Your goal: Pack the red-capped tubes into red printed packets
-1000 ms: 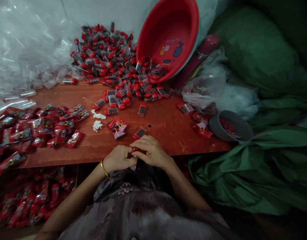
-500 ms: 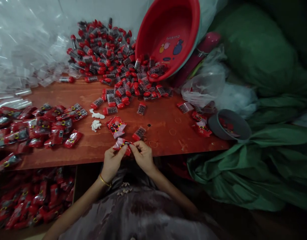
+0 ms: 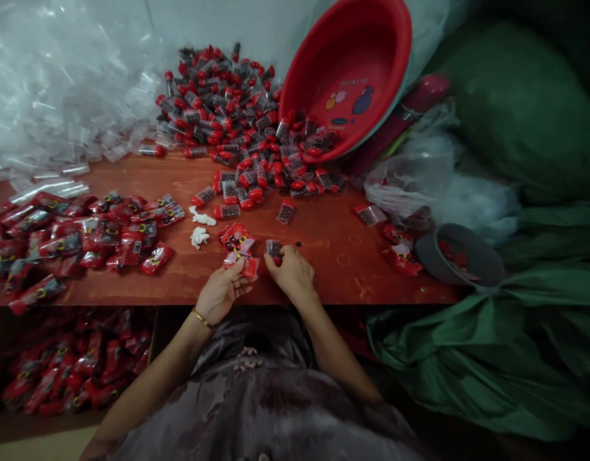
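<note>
Close by the table's edge (image 3: 343, 301), left fingers (image 3: 238, 269) pinch a wrapper (image 3: 249, 268), right fingers (image 3: 276, 257) grip a container (image 3: 272, 248), open room rightward.

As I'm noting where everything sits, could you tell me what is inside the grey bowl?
The grey bowl holds some small red pieces; its near wall hides whatever lies lower down.

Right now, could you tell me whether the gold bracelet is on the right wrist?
No, the gold bracelet circles the wrist of the left hand, while the right wrist is bare.
</note>
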The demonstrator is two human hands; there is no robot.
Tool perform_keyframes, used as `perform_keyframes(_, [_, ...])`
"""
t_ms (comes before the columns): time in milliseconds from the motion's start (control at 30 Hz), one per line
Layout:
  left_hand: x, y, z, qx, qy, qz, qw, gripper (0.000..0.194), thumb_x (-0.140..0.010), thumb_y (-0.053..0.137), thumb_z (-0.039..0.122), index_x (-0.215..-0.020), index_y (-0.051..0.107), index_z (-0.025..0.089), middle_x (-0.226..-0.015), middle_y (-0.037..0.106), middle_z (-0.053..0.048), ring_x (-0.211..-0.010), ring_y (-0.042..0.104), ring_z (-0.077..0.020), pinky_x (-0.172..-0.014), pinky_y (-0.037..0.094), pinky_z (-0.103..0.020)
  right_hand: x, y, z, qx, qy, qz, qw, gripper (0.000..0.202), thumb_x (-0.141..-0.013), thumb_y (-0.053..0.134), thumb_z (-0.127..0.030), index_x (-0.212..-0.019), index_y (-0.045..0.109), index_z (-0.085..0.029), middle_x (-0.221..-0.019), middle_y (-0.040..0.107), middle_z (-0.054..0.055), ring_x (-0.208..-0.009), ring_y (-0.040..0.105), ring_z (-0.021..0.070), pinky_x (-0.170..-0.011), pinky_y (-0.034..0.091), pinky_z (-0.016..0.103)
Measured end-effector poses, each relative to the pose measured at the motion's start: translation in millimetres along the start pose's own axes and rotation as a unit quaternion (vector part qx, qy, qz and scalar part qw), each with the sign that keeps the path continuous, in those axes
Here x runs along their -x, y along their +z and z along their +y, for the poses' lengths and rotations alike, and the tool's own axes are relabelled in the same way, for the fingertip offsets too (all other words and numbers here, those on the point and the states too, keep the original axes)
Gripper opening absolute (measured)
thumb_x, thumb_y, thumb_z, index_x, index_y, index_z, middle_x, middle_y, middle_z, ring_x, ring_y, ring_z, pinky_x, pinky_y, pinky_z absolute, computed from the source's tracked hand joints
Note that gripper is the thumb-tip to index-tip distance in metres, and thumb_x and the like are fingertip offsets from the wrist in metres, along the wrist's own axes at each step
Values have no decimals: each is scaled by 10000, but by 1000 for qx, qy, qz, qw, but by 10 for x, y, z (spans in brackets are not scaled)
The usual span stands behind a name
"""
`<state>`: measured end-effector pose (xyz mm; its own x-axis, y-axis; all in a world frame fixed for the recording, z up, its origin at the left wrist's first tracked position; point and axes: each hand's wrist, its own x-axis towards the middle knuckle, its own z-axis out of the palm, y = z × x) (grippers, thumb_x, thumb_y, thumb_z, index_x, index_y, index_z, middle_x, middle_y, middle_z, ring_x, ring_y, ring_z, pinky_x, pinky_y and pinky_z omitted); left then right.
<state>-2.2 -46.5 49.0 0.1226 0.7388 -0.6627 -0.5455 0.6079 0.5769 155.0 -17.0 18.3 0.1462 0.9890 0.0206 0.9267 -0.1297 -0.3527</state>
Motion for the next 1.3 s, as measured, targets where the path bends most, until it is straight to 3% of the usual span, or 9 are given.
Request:
perform_keyframes(167, [13,-42,16,19,-10,12,1000,256,-673,763,347,-790,625,165,-678,690,-9,-627,662,-128,-530,478,-203,124,-4,115,-195,-17,10,981,182,-809,562,-342,-928,551,-205,-739,662,38,-672,644,196,-629,472,295])
perform_keyframes(267, [6,-49,1,18,-2,10,1000,284,-653,776,361,-786,633,155,-697,694,-17,-630,658,-127,-532,475,-203,343,-108,174,-376,-33,9,926,221,-829,548,-386,-951,521,-204,-721,636,-6,-594,634,145,-603,495,269])
perform_keyframes(367, [-11,-13,-33,22,2,8,1000,303,-628,791,368,-772,637,151,-678,686,-12,-603,641,-121,-537,474,-213,557,-200,141,-463,-36,-5,885,220,-836,561,-384,-960,514,-209,-706,618,-26,-555,627,120,-567,516,251])
perform_keyframes(600, [-9,61,-72,28,1,4,1000,325,-592,808,379,-764,643,159,-699,692,-8,-608,632,-120,-549,467,-220,671,-138,73,-469,-31,7,883,232,-838,582,-362,-995,510,-208,-672,616,-26,-567,628,122,-568,547,256])
perform_keyframes(833, [5,49,-78,21,35,20,999,368,-535,834,388,-730,634,148,-670,692,-16,-575,626,-123,-556,481,-233,691,-91,23,-503,-22,-35,863,225,-827,583,-371,-969,504,-215,-712,618,-28,-530,620,101,-521,530,224])
perform_keyframes(1133, [-53,77,-155,28,106,56,992,449,-433,865,382,-736,644,136,-667,711,-25,-588,646,-127,-627,500,-243,609,-186,15,-523,3,-126,843,196,-792,601,-374,-867,526,-209,-622,596,-55,-463,583,87,-458,506,199])
perform_keyframes(1300, [-74,102,-187,47,122,77,988,428,-454,856,378,-722,618,143,-677,704,-14,-611,648,-124,-653,494,-246,593,-175,28,-507,-2,-114,855,211,-764,632,-377,-876,579,-206,-609,573,-59,-469,568,81,-468,531,204])
